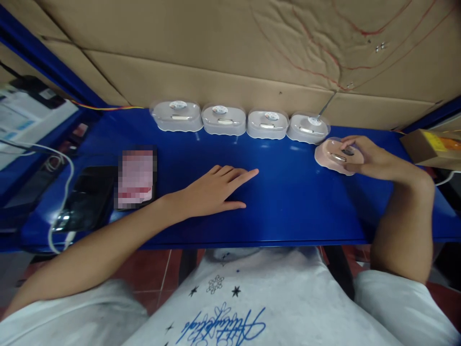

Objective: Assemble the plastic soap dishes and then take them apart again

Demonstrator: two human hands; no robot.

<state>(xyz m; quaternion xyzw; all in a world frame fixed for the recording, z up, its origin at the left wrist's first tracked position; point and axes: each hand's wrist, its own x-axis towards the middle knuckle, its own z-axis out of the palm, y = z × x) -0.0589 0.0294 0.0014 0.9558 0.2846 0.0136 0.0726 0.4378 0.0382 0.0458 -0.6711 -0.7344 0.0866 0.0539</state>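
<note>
My right hand [367, 156] grips a small oval container [336, 157] with a pinkish base and a clear cover, at the right of the blue table [273, 202]. Its fingers and thumb reach around the cover, partly hiding it. Behind it, several similar containers stand side by side in a row: one at the left end [176, 120], a second [224, 125], a third [268, 129] and one at the right end [308, 132]. Each has a round sticker on top. My left hand [212, 190] lies on the table, fingers stretched out, holding nothing.
A phone with a blurred screen [136, 178] and a dark flat device [86, 197] lie on the left, beside a white cable [70, 178]. A brown cardboard box [435, 149] stands at the right edge. Brown cardboard sheeting [216, 48] rises behind the table.
</note>
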